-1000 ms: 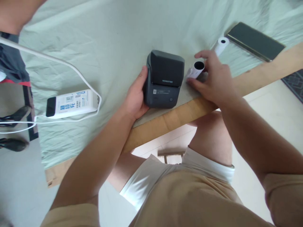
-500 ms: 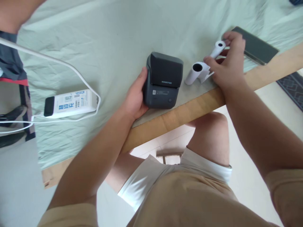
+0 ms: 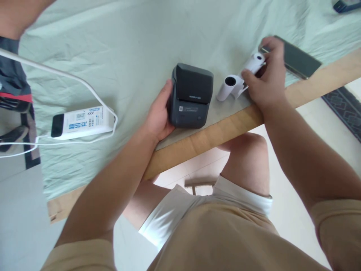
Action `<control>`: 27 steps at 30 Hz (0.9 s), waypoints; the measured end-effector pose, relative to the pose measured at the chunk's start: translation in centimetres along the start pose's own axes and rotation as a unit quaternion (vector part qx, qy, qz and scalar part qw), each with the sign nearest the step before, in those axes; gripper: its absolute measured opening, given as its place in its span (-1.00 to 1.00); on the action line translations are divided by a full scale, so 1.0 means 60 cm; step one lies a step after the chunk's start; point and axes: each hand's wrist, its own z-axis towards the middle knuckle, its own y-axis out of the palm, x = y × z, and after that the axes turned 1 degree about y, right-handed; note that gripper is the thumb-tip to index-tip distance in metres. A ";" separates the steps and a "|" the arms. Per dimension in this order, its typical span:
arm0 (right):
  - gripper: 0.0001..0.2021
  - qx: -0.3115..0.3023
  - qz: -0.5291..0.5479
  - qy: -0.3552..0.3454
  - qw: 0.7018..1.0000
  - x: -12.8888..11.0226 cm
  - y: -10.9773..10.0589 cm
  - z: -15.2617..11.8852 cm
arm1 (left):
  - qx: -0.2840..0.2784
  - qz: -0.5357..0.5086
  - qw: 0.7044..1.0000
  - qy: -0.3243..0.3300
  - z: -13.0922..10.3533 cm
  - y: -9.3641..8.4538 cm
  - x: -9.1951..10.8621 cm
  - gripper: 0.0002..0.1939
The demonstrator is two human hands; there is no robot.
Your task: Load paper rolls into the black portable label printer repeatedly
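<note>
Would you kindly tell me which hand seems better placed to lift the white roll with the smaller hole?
Probably the right hand: it is at that white roll, while the left hand holds the dark printer.

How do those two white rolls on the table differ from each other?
The left roll, beside the black device, has a wide dark opening; the right roll, near the dark slab, shows a much smaller hole. The right hand has fingers around the right roll, while none wrap the left roll. Both are white and cylindrical, with an open end facing the camera.
</note>
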 end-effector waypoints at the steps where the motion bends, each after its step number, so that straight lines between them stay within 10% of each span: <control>1: -0.45 0.045 0.047 -0.013 0.998 0.006 0.000 0.003 | -0.003 -0.002 1.000 0.003 0.000 0.000 0.000 -0.57; 4: -0.63 0.166 0.183 -0.155 0.956 -0.006 -0.008 -0.003 | -0.001 0.006 1.000 0.015 -0.001 0.000 -0.001 -0.62; 8: -0.66 0.101 0.176 -0.315 0.927 -0.101 -0.019 -0.066 | 0.005 0.015 1.000 0.007 -0.001 -0.001 -0.002 -0.59; 13: -0.62 -0.180 0.020 -0.263 0.948 -0.215 0.010 -0.143 | -0.039 0.007 0.999 0.034 0.000 -0.005 -0.005 -0.56; 27: -0.67 -0.215 -0.029 -0.309 0.926 -0.205 0.016 -0.141 | -0.033 -0.020 0.999 0.027 -0.007 0.000 -0.002 -0.64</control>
